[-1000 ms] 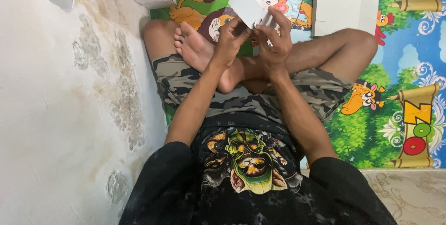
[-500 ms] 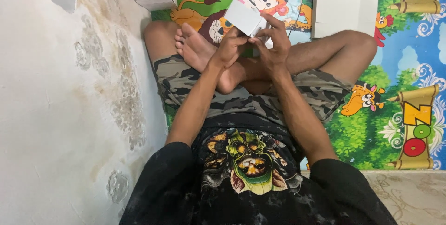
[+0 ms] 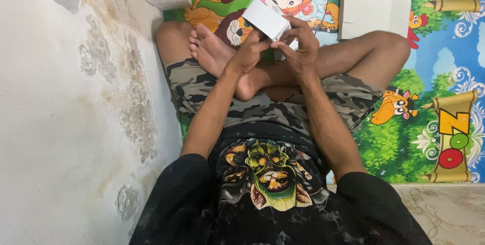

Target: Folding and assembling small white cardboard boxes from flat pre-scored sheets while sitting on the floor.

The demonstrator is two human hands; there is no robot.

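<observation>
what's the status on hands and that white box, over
Left hand and right hand both gripping white box. Box held above crossed legs. Nothing blocking.

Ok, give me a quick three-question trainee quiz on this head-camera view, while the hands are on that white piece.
1. True or false: both hands hold the small white rectangular card-like piece.
2. What does the piece hang above? A) a wooden table B) the person's crossed bare feet C) a metal sink
3. What lies under the seated person?

Key
1. True: the left hand and the right hand both grip it at its lower edge.
2. B.
3. A colourful cartoon-animal play mat, beside a stained white plaster wall.
</observation>
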